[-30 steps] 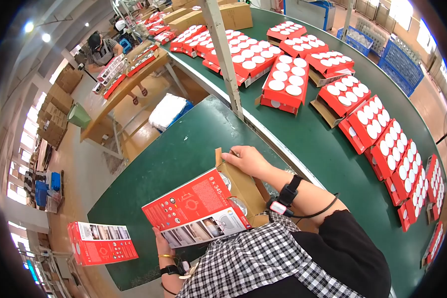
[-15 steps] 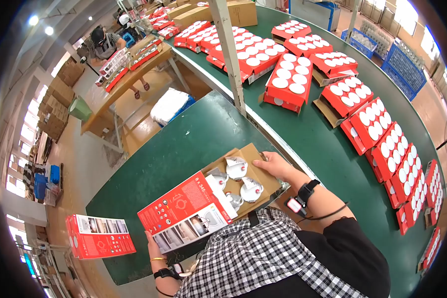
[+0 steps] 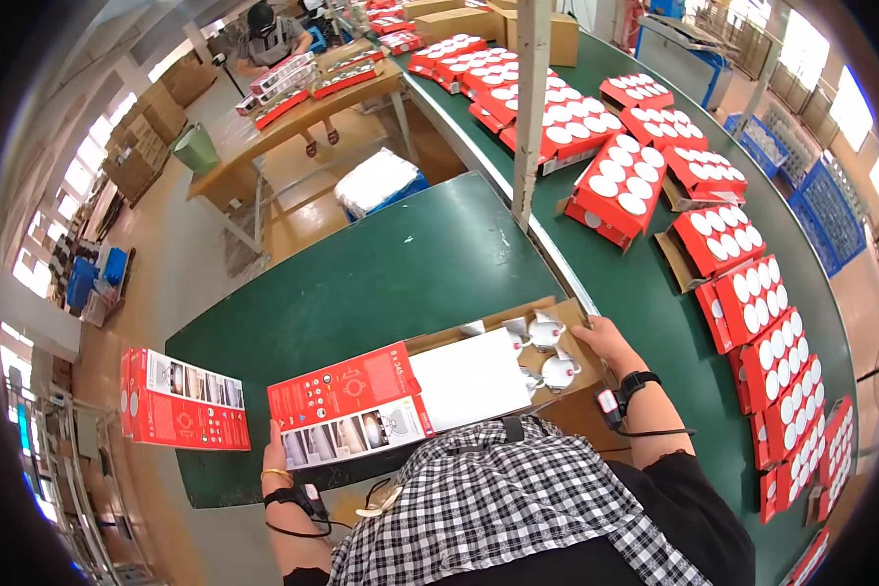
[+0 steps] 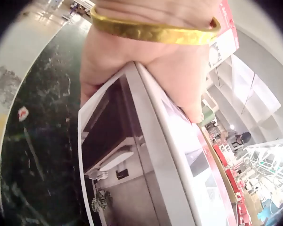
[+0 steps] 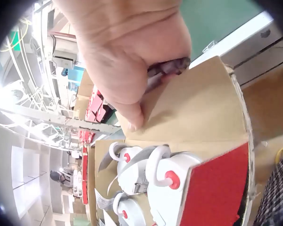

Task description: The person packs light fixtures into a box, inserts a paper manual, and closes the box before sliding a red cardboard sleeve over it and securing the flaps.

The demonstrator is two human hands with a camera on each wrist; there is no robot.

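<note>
One green bench [image 3: 361, 278] under everything. Red printed carton [image 3: 347, 396] lies along its near edge, right in front of the checked apron [image 3: 498, 488], right end open. Second red box [image 3: 190, 405] near the bench's left corner, apart from it. Plain white panel [image 3: 469, 381] sits between the print and the open end. Left hand [image 3: 276, 451] grasps the carton's left end, fingers spread over both sides of the corner. Right hand [image 3: 606, 342] pinches the brown flap [image 5: 198, 103], thumb on its inner face. Several white lamps [image 3: 560, 371] show inside, beside that flap.
</note>
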